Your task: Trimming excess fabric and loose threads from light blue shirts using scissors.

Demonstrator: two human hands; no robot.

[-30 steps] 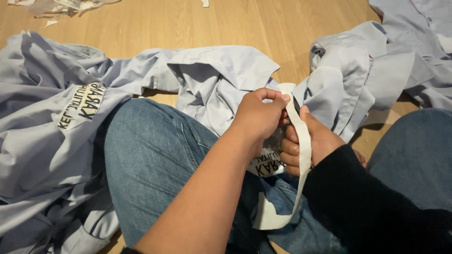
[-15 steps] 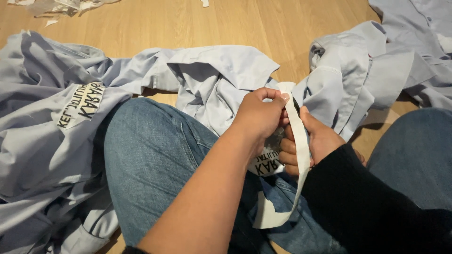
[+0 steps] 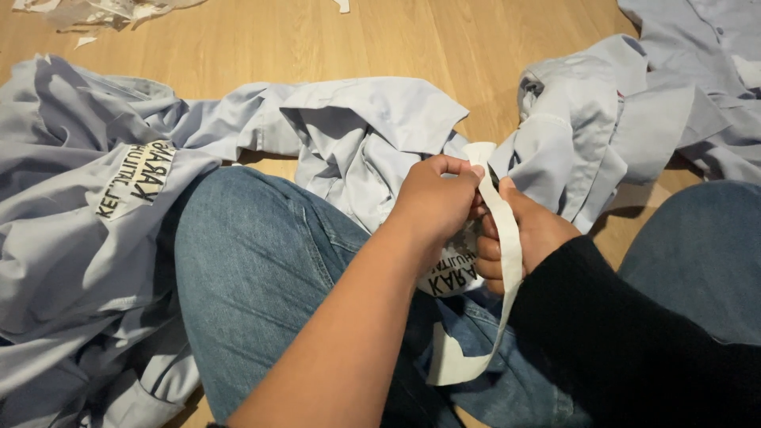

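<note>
Strip (image 3: 506, 238), a long white band, runs from between both hands down over the lap to a curled end above the jeans (image 3: 261, 269). Pale blue shirts (image 3: 365, 135) lie heaped on the wooden floor (image 3: 396, 40) on both sides, one with a white printed patch (image 3: 136, 179), and paper scraps (image 3: 103, 12) lie far off. Left hand (image 3: 434, 202) pinches the strip's top in a tight grip; right hand (image 3: 527, 238) is clenched round strip and cloth beneath.

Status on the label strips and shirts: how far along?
Done: backing scraps lie on the wood floor, and the shirt at far left already bears a printed patch. In hand: left hand and right hand pinch a white strip over another patch. Left: the grey shirts at right show no patch.
</note>
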